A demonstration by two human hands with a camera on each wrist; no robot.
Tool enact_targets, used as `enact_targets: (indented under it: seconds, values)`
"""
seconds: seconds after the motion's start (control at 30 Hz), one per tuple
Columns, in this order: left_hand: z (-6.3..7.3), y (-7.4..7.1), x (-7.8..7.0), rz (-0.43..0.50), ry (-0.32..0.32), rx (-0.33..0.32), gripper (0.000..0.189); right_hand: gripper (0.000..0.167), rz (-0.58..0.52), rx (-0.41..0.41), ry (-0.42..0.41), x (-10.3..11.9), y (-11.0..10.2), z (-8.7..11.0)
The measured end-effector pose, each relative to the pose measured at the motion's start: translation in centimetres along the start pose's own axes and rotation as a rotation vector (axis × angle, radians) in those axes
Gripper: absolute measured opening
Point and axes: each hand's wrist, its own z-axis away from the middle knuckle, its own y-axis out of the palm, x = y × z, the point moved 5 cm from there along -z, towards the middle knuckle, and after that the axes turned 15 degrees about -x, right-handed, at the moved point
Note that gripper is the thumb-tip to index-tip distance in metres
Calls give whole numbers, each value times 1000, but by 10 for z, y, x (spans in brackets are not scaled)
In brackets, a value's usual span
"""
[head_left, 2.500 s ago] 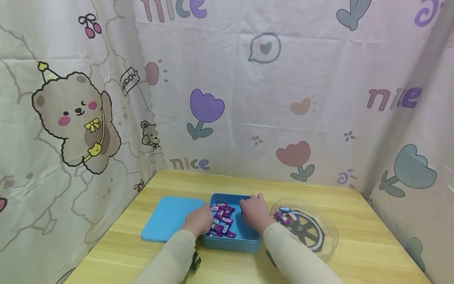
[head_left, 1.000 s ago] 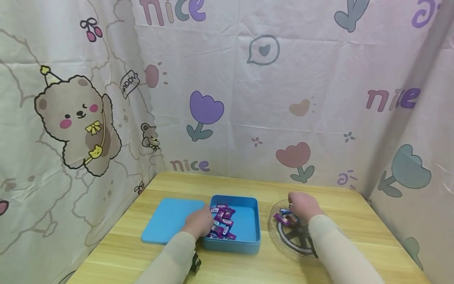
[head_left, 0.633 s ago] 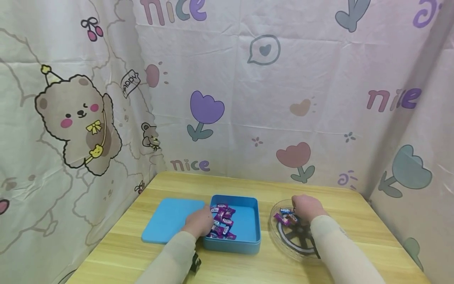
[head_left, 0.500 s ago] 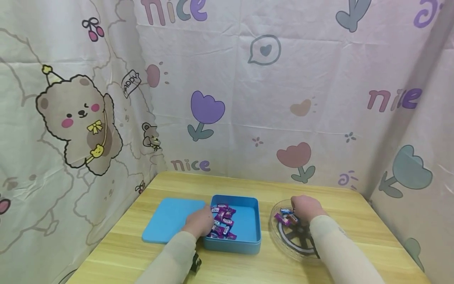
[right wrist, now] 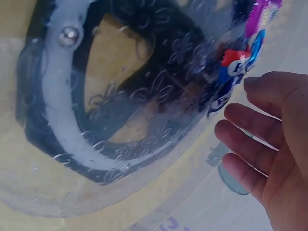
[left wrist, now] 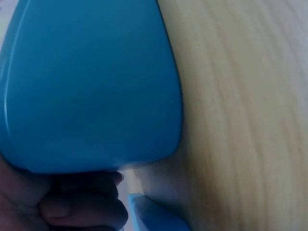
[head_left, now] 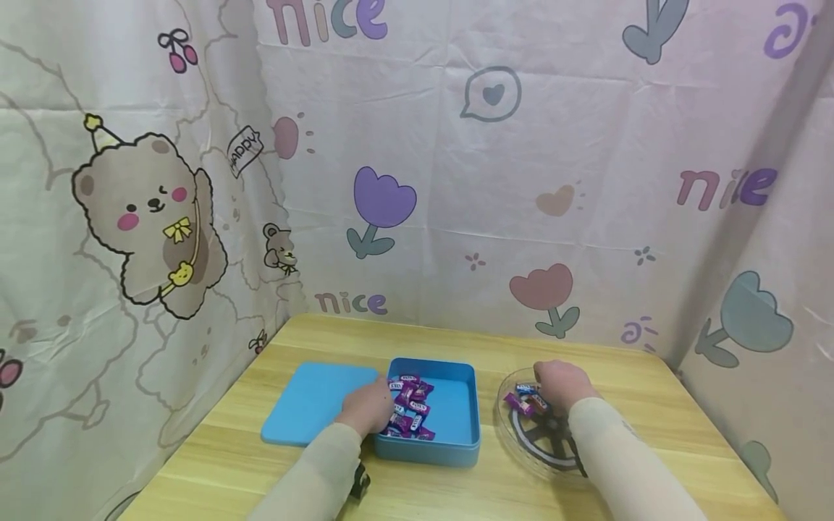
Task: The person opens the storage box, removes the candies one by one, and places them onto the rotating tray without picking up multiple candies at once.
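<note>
My left hand (head_left: 368, 407) grips the left wall of a blue rectangular box (head_left: 430, 454), its curled fingers showing beside the wall in the left wrist view. Several purple-wrapped candies (head_left: 407, 394) lie along the box's left side. Over the back right of a clear round dish (head_left: 524, 463) is my right hand (head_left: 565, 385). In the right wrist view its fingers (right wrist: 250, 137) are spread and loosely bent, near a red and blue candy (right wrist: 235, 62). More wrapped candies (head_left: 519, 403) lie in the dish's back left part; the hand hides some of the dish.
A flat light-blue lid (head_left: 306, 405) lies left of the box, partly behind my left hand. A black spoked frame with a grey ring (head_left: 544, 456) shows through the dish. Printed curtains (head_left: 456, 181) hang behind and beside the wooden table (head_left: 456, 499).
My right hand has moved right, from inside the box to over the dish, and has stayed there over the last second. The left hand has kept its place on the box.
</note>
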Motion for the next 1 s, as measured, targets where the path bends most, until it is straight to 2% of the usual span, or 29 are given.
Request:
enact_targets:
  seconds: [0.13,0.23,0.4,0.6,0.67,0.83,1.0]
  values:
    - [0,-1,-2,0,10,1,56,10,-46,-16,25,9,-3,-3]
    - [0,-1,-2,0,11,2,57,12,-75,-34,12,24,-8,-7]
    - [-1,-1,-1,-2,14,8,57,13,-88,-75,-70,58,-17,-10]
    - [-2,-2,-1,5,11,8,56,13,-68,-170,-239,98,-26,-7]
    - [-1,-2,-1,3,17,5,56,15,-66,-183,-267,110,-28,-4]
    - [0,-1,-2,-6,30,-5,56,20,-69,-154,-289,131,-28,0]
    - [-1,0,-2,-16,40,-11,55,22,-116,-75,-349,148,-22,5]
